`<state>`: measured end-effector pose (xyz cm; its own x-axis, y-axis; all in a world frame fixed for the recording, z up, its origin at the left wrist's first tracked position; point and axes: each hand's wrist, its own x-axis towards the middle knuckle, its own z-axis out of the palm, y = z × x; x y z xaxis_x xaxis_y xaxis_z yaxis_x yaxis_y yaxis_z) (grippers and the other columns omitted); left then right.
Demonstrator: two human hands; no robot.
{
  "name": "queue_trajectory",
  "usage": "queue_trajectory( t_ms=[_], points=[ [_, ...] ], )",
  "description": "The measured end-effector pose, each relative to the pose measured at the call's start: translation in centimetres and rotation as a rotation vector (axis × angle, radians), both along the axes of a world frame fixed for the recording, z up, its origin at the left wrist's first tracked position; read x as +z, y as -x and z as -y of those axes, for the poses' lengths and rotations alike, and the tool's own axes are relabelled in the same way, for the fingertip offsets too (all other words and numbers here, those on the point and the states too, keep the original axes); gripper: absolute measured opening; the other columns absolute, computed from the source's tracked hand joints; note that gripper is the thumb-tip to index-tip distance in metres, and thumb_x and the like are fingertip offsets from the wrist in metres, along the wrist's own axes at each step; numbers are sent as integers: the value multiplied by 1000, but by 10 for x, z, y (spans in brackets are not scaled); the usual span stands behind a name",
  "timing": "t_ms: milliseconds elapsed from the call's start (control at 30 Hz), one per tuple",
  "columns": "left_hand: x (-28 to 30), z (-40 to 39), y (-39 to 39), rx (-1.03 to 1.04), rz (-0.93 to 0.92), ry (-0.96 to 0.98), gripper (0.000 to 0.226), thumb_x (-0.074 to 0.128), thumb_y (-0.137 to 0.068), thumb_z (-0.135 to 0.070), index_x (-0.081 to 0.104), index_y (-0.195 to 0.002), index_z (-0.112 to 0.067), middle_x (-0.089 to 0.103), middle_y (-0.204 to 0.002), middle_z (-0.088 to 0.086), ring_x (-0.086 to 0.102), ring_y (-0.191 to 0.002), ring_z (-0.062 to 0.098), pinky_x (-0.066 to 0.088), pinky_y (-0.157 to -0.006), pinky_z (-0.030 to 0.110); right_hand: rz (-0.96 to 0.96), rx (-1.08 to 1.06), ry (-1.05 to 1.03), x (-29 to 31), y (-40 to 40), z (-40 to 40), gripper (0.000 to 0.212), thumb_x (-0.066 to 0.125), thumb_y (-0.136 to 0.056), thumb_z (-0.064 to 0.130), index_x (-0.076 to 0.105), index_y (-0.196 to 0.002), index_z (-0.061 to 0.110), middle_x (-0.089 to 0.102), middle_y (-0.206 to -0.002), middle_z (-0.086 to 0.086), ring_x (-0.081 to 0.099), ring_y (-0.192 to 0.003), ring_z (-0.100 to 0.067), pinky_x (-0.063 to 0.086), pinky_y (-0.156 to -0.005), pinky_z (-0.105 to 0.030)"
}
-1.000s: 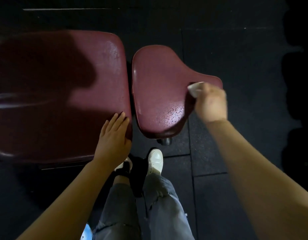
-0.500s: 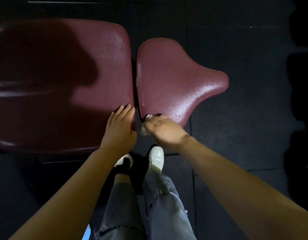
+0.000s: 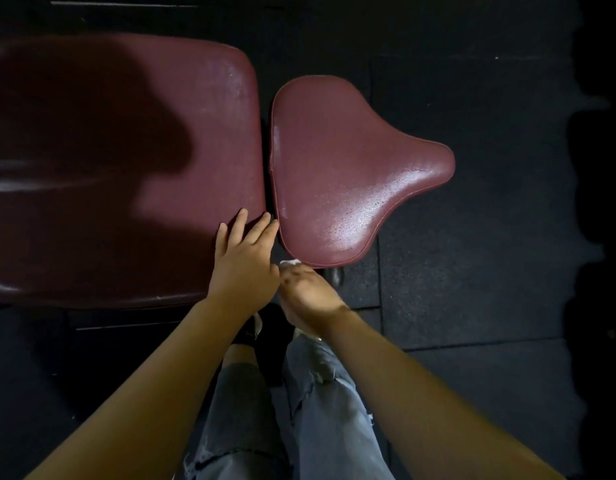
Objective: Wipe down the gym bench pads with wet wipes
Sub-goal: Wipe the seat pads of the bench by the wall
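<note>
The step in hand looks like wiping the seat pad (image 3: 348, 174): the right hand (image 3: 308, 292) is clenched around a white wipe (image 3: 290, 262) just below the pad's near corner, off its top face, which glistens damp. The left hand (image 3: 246, 258) lies flat and released on the back pad (image 3: 126, 161), bracing at its near right corner. Next, I judge, the wipe must go along the seat's near rim or cross the gap to the back pad. Count: two pads, one wipe, two hands.
</note>
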<state>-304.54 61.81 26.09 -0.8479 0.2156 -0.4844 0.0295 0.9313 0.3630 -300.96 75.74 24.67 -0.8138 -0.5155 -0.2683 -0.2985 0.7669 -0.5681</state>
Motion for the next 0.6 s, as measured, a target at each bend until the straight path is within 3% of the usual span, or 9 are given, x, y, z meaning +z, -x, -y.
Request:
queue_trajectory(
  t_ms=[67, 133, 267, 367, 467, 600],
  points=[
    [-1, 1, 0, 5, 7, -6, 75, 48, -87, -16, 21, -156, -23, 14, -164, -10, -9, -151, 19, -11, -119, 42, -67, 81, -35, 0, 1, -17, 24, 74, -66, 3, 69, -90, 2, 67, -78, -13, 65, -73, -32, 50, -67, -32],
    [-2, 2, 0, 20, 10, -19, 75, 48, -86, -14, 22, -156, -23, 16, -164, -10, -9, -151, 18, -12, -119, 41, -126, 2, -95, 2, 7, -47, 19, 62, -80, 13, 69, -95, 5, 66, -81, -10, 62, -75, -29, 48, -69, -33],
    [-1, 1, -1, 4, -3, -10, 74, 50, -87, -14, 23, -156, -21, 16, -164, -7, -9, -152, 21, -12, -119, 43, -197, -555, -307, 6, 19, -130, 13, 62, -76, -5, 64, -88, 0, 64, -78, -19, 61, -71, -39, 46, -65, -42],
    [1, -3, -1, 30, -7, -9, 74, 50, -87, -14, 24, -155, -21, 18, -163, -7, -8, -152, 21, -12, -119, 43, -71, -855, -214, 8, 17, -134, 10, 53, -89, 1, 61, -95, 3, 64, -90, -18, 59, -79, -38, 43, -67, -37],
    [2, -4, 2, 73, 12, -43, 73, 49, -86, -12, 26, -155, -21, 22, -162, -8, -5, -152, 19, -10, -119, 43, 20, -642, -63, 2, 11, -79, 14, 54, -90, 4, 61, -101, 7, 63, -95, -16, 60, -84, -37, 50, -66, -40],
    [6, 0, 6, 82, -1, -69, 70, 49, -84, -9, 35, -151, -21, 32, -158, -6, 7, -151, 17, 0, -121, 41, 53, 49, 10, 3, 10, -39, 21, 59, -86, 4, 62, -106, 7, 65, -106, -10, 60, -96, -31, 50, -74, -38]
  ],
)
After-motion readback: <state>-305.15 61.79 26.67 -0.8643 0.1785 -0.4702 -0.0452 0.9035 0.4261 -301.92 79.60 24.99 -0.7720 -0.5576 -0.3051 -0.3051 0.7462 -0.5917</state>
